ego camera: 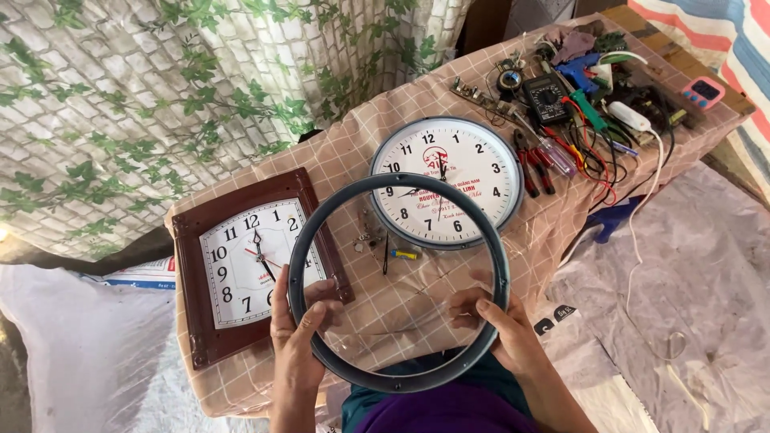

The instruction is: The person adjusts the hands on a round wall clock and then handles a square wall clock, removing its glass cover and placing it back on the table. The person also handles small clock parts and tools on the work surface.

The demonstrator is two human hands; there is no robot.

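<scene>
- Both hands grasp a round grey clock cover, a ring with clear glass: left hand on the lower left rim, right hand on the lower right rim, fingers showing behind the glass.
- It is held up between the head and the table, probably so the glass can be looked at from both sides.
- Behind it lies a round clock without cover, on the checked tablecloth, near a square brown clock.
- Pliers, a multimeter and wires lie at the far right, perhaps kept within reach.
- Small parts seen through the glass are hard to identify; both forearms are cut off below.
</scene>
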